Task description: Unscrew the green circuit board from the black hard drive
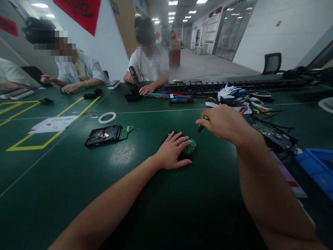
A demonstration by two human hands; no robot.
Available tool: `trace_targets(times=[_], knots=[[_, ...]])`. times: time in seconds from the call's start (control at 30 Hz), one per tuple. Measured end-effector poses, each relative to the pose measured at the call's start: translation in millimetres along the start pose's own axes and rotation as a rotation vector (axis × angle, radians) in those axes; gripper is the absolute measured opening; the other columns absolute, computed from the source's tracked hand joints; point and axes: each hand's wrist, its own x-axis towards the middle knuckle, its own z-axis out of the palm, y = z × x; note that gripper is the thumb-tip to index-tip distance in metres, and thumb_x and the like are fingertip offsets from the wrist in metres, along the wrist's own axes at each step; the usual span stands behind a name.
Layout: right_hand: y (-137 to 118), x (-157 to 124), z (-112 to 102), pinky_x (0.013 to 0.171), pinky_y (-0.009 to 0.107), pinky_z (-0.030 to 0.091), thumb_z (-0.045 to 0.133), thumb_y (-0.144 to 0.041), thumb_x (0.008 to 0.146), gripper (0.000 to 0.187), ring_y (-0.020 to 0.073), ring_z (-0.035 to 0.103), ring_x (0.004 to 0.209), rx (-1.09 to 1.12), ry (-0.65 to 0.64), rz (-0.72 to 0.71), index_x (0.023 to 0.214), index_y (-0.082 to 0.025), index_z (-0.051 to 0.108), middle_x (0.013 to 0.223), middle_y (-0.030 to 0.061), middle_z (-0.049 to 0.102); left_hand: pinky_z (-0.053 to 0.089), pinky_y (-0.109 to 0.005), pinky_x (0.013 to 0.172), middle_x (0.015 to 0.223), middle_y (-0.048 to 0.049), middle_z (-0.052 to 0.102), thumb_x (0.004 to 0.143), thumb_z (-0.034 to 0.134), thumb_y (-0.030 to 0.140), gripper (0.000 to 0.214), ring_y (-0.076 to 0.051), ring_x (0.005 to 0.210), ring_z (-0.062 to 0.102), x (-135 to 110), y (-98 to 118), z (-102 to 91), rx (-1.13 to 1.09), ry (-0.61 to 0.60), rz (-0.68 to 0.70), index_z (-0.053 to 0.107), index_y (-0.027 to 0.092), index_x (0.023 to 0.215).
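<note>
Under my left hand (pixel 173 152) lies a black hard drive (pixel 184 156) with a green circuit board (pixel 190 147) facing up. The left fingers are spread flat across it, covering much of the drive. My right hand (pixel 221 121) is wrapped round the yellow and black handle of a screwdriver (pixel 201 127). Its thin shaft slants down to the far right corner of the board; whether the tip sits in a screw is too small to tell. Left of my hands, another black drive (pixel 104 135) rests with its green board (pixel 126 132) sticking out from one end.
A white ring of tape (pixel 107 118) and a paper sheet (pixel 56 124) lie to the left. At right are a cabled drive (pixel 278 137), a blue bin (pixel 316 166) and gloves (pixel 231 93). Across the table a person (pixel 148 66) holds a power screwdriver (pixel 134 75); others sit left.
</note>
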Motion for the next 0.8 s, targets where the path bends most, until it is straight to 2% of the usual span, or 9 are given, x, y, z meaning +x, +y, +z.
trace_targets(times=[0.13,0.3,0.43,0.57,0.73,0.8], knots=[[0.8,-1.3,-2.6,0.078,0.036,0.048,0.061,-0.030,0.098,0.024,0.0296,0.073,0.096,-0.006,-0.021,-0.081,0.110,-0.019,0.080,0.102,0.0124,0.081,0.013,-0.067,0.131,0.164,-0.0118,0.046,0.091,0.057,0.079,0.087,-0.042,0.157,0.031,-0.1,-0.3,-0.3,-0.001,-0.002,0.010,0.048,0.022,0.155],[5.4,0.4,2.8,0.086,0.035,0.049,0.059,-0.012,0.092,0.031,0.0271,0.073,0.105,0.065,-0.022,-0.176,0.118,-0.018,0.077,0.111,0.0100,0.081,0.013,-0.067,0.132,0.164,-0.0111,0.047,0.090,0.059,0.079,0.087,-0.042,0.157,0.032,-1.2,-0.4,0.3,-0.001,0.007,0.002,0.048,0.024,0.156],[-1.6,2.8,4.2,0.084,0.036,0.049,0.056,-0.024,0.100,0.026,0.0287,0.074,0.101,0.066,-0.001,-0.179,0.111,-0.016,0.078,0.108,0.0132,0.080,0.013,-0.066,0.132,0.164,-0.0111,0.047,0.091,0.058,0.079,0.087,-0.041,0.158,0.031,-1.6,-0.3,0.3,0.011,0.004,0.003,0.048,0.023,0.156],[-2.9,5.3,5.4,0.078,0.036,0.047,0.045,-0.026,0.106,0.033,0.0279,0.074,0.091,0.019,0.009,-0.160,0.098,-0.016,0.076,0.096,0.0133,0.079,0.013,-0.066,0.132,0.165,-0.0116,0.046,0.091,0.057,0.079,0.087,-0.042,0.158,0.030,-0.7,-0.3,0.2,0.020,0.000,0.001,0.048,0.021,0.156],[4.4,6.1,8.4,0.076,0.036,0.047,0.054,-0.025,0.103,0.024,0.0305,0.074,0.094,0.069,0.024,-0.074,0.116,-0.016,0.072,0.103,0.0143,0.079,0.013,-0.066,0.132,0.164,-0.0114,0.047,0.090,0.058,0.077,0.085,-0.042,0.156,0.033,1.7,-1.4,1.3,0.013,0.001,0.010,0.050,0.021,0.154],[5.4,6.1,9.5,0.076,0.037,0.048,0.057,-0.026,0.102,0.023,0.0318,0.074,0.094,0.079,0.025,-0.049,0.116,-0.015,0.071,0.101,0.0146,0.079,0.013,-0.066,0.132,0.165,-0.0112,0.046,0.091,0.058,0.076,0.085,-0.042,0.156,0.033,3.4,-2.8,2.2,0.019,0.004,0.002,0.050,0.021,0.154]])
